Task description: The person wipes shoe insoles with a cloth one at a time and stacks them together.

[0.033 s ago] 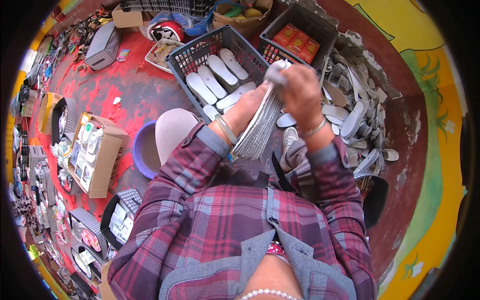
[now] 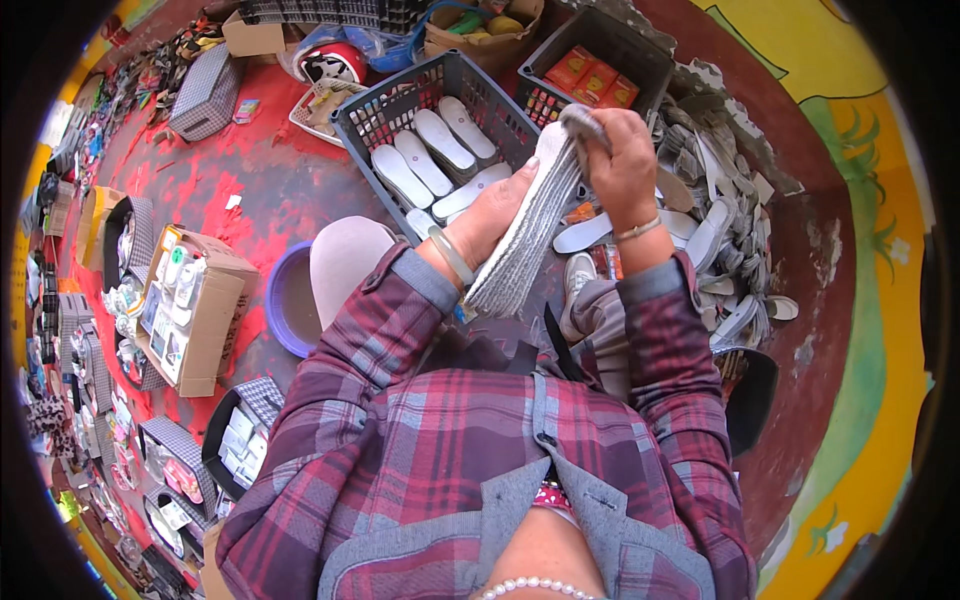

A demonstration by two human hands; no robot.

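My left hand point(image 2: 492, 215) is closed round a thick stack of grey-and-white shoe soles point(image 2: 525, 245), held tilted in front of my chest. At the stack's upper end, my right hand point(image 2: 625, 170) pinches the curled tip of a grey sole point(image 2: 582, 122), bent away from the others. Whether that sole is fully separate from the stack I cannot make out. Beyond my left hand, white soles point(image 2: 445, 140) lie in rows inside a dark plastic crate point(image 2: 350, 135).
To the right, a large heap of loose soles point(image 2: 715, 235) lies against the wall. Another dark crate point(image 2: 640, 50) holds red boxes point(image 2: 590, 78). On the left are a purple basin point(image 2: 284, 318), a cardboard box of goods point(image 2: 222, 310) and several checked containers point(image 2: 205, 95).
My right hand has shifted slightly right, away from the stack's top. The tip of a grey sole now shows curled in its fingers. My left hand stays nearly in place.
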